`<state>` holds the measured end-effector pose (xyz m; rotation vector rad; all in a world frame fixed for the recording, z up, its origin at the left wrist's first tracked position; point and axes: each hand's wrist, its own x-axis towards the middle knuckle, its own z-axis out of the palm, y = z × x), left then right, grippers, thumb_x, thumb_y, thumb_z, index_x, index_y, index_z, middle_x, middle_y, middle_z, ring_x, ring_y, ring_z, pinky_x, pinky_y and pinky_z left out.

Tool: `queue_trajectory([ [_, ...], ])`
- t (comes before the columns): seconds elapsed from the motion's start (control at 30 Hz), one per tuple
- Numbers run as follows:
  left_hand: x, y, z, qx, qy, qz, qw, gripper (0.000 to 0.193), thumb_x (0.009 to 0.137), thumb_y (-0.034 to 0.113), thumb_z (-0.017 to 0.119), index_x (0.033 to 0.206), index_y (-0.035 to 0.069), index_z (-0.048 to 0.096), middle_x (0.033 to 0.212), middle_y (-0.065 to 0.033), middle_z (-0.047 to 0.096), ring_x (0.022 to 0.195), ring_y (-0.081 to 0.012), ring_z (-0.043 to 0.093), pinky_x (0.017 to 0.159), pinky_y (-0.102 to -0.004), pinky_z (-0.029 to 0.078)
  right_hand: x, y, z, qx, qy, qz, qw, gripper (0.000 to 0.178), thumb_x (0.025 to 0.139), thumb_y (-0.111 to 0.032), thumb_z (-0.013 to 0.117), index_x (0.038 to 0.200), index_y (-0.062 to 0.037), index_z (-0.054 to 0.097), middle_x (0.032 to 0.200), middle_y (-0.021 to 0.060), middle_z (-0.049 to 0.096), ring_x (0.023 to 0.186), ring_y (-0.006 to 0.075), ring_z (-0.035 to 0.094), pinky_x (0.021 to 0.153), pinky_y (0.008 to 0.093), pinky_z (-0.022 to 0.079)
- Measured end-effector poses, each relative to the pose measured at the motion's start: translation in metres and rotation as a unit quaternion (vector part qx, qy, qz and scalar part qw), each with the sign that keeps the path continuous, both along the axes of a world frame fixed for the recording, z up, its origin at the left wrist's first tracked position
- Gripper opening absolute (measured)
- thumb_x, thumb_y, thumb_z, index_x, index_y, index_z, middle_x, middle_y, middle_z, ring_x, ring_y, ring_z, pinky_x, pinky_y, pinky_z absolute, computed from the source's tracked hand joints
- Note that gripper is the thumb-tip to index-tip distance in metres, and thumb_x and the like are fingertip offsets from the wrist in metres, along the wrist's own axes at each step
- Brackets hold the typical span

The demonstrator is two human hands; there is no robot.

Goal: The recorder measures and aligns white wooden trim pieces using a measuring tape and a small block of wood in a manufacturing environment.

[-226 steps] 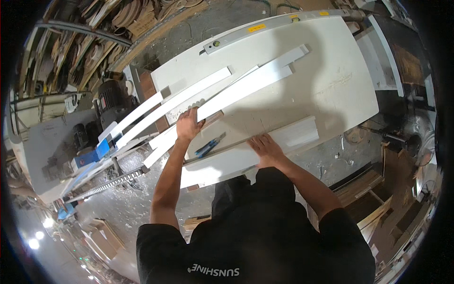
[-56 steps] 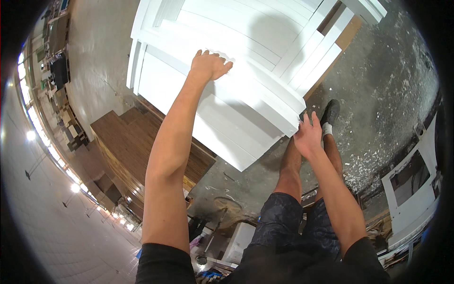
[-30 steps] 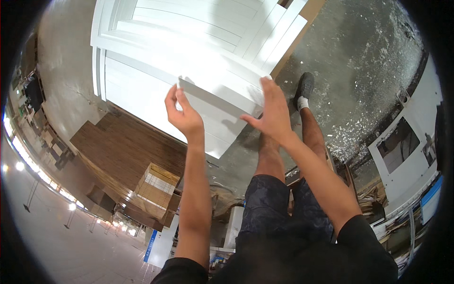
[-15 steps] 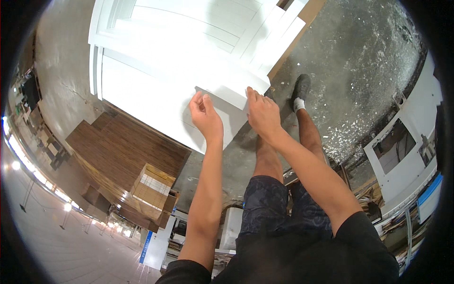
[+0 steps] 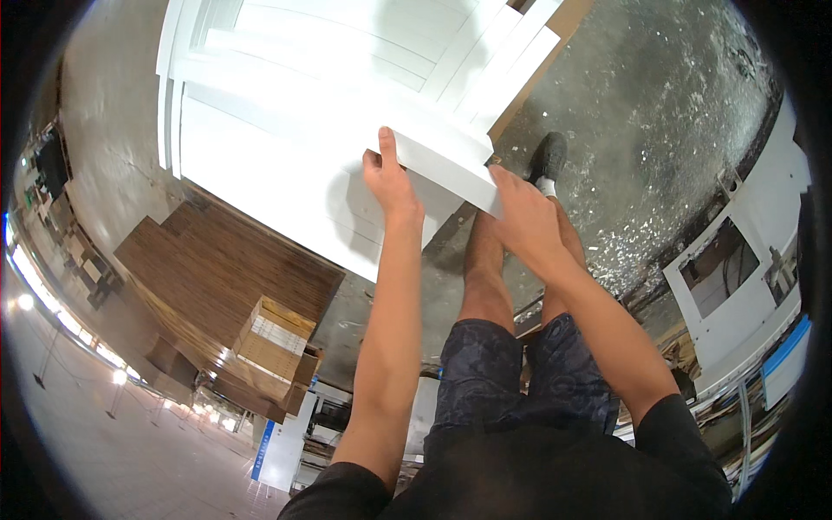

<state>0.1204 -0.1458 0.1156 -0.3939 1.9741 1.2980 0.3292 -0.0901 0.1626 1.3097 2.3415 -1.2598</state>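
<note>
A short white board [image 5: 446, 171] slants between my two hands, its broad side facing up. My right hand [image 5: 527, 215] closes over its right end, the fingers on the far side. At its left end, my left hand [image 5: 395, 186] has the thumb raised along the board's edge and the other fingers curled in, partly hidden. Beneath and beyond the board lies a stack of large white panels [image 5: 260, 165], some with grooved lines. The shadow of my left hand and arm falls on the nearest panel.
Dark brown wood-grain boards [image 5: 221, 264] are stacked to the left, with a cardboard box [image 5: 276, 342] on their near end. My shoe [image 5: 549, 156] stands on the grey concrete floor [image 5: 646, 121], strewn with white chips. A white machine frame [image 5: 724, 269] stands at the right.
The white board has lifted and shifted right and nearer to me. My right hand moved right with its end, and my left hand moved up and right and closed on the other end.
</note>
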Motion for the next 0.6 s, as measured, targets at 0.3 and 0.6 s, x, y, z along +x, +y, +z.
queue_trajectory([
  [0.3,0.078,0.025,-0.004,0.187,-0.118,0.077,0.972,0.059,0.107,0.043,0.072,0.139,-0.003,0.054,0.115,-0.0148,0.073,0.101,-0.0263,0.074,0.092,-0.0425,0.061,0.093,-0.005,0.008,0.003,-0.064,-0.014,0.998,0.075,0.079,0.001,0.079,0.148,-0.006,0.053,0.135,0.0222,0.068,0.123,0.0461,0.065,0.103,0.0544,0.055],
  [0.6,0.107,0.029,-0.019,0.206,-0.118,0.064,0.969,0.063,0.11,0.048,0.067,0.145,-0.002,0.052,0.119,-0.0145,0.071,0.105,-0.026,0.072,0.093,-0.041,0.059,0.117,0.0,-0.004,-0.002,-0.073,-0.025,0.997,0.071,0.08,-0.002,0.079,0.146,-0.0067,0.055,0.131,0.0232,0.069,0.119,0.048,0.065,0.101,0.0556,0.055],
])
